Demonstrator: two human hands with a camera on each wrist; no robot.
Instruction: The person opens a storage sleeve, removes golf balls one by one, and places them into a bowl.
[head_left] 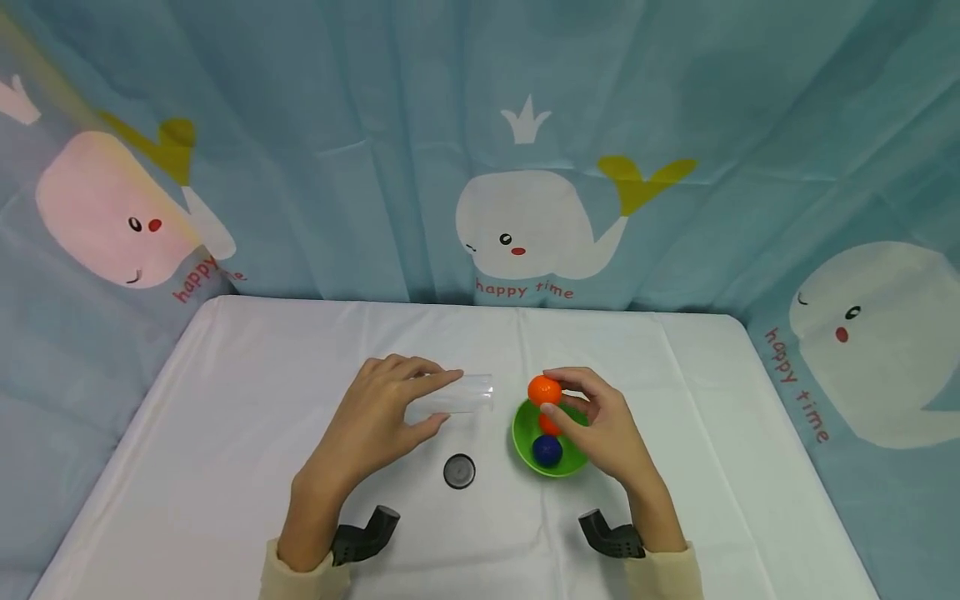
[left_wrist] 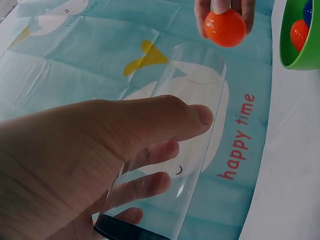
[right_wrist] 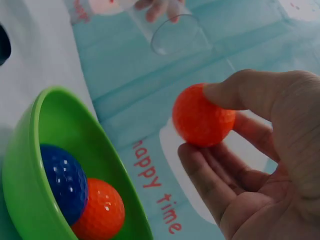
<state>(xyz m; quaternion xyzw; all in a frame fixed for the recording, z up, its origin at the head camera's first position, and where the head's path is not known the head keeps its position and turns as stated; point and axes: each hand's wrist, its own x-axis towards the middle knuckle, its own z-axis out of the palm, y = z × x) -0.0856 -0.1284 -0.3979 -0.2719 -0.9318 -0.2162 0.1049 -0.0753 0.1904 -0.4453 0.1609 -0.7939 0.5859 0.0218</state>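
Note:
My left hand grips a clear plastic tube, thumb on one side and fingers curled round the other. The tube lies tipped over with its open end toward the right, and a dark base shows at its other end in the left wrist view. My right hand pinches an orange golf ball between thumb and fingertips, above the green bowl. Inside the bowl sit a blue golf ball and a second orange golf ball, partly covered by my right hand in the head view.
A round black cap lies on the white tablecloth between my hands, left of the bowl. Blue curtains printed with whales hang behind and beside the table. Each wrist carries a black camera mount.

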